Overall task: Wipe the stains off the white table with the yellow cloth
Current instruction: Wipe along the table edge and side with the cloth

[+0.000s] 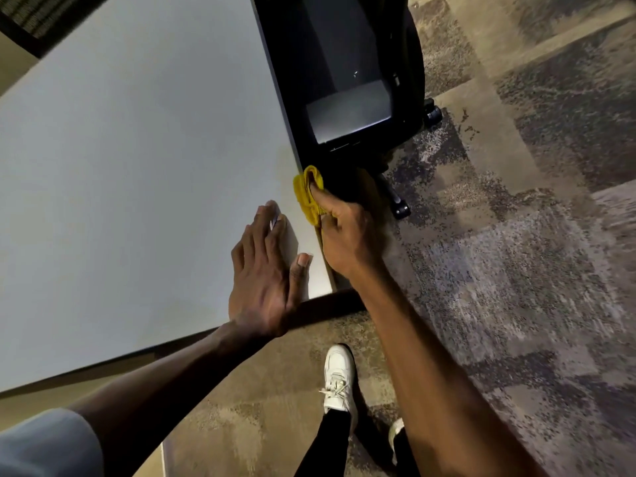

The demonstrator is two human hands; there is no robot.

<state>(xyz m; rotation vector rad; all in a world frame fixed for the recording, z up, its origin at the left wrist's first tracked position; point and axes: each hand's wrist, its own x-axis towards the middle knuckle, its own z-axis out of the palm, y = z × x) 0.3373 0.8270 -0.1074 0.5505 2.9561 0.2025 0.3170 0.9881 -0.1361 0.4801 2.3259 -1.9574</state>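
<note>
The wiping step looked to be in hand, at the edge of the white table (137, 149) close to its near corner. The right hand (344, 235) had fingers and thumb curled round the bunched yellow cloth (307, 194), which sat against the table's rim and partly hung over it; the left hand (265, 273) lay flat on the tabletop just beside it, fingers straight, holding nothing, seemingly as a brace. A faint yellowish smudge seemed to lie on the surface just beyond the cloth, though it was too dim to be sure of. If that was a stain, the next move would probably call for bringing the cloth fully onto the top, pressing it flatter so that more fabric met the surface, and rubbing over that patch. A black office chair (344, 80) stood close against the same edge, one castor (401, 210) near the right hand; it would likely crowd any stroke along the rim. Below were the patterned carpet (516, 235) and a white shoe (339, 373).
</note>
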